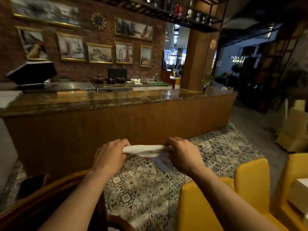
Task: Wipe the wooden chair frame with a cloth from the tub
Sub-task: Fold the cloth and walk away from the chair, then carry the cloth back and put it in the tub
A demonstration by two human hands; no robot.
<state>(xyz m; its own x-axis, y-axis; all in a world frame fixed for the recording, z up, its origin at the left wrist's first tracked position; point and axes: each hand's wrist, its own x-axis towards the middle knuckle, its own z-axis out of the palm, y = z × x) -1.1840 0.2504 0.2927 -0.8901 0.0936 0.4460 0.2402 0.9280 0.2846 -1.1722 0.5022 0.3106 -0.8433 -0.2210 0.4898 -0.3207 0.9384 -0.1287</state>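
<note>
At the far left a black angular box (31, 73) sits behind the long wooden bench (116, 124), whose glossy top runs across the room below a brick wall (106, 70) hung with gold-framed pictures (71, 47) and a round clock (98, 20). Low in the left corner, the curved dark wooden chair frame (50, 195) arcs under the left forearm; whether the arm touches it cannot be told.

The left hand (110, 155) is raised in front of the bench, its fingers curled in a closed grip around the left end of a white cloth (145, 150). The cloth is rolled or twisted into a short band and stretched level between both hands, held in the air above the patterned tile floor (143, 185) and well clear of the chair frame. A looser, greyish fold of it hangs down under the middle, toward the right hand.

The right hand (182, 155) has its grip closed on the cloth's right end, knuckles up, thumb side toward the left hand. Below the right forearm stands a yellow armchair (200, 207), with a second yellow seat (298, 165) just beyond it at the right edge. A pale box (300, 192) lies between them. Behind, a wooden pillar (198, 60) rises at the end of the bench, and the dim area further right is too dark to make out.
</note>
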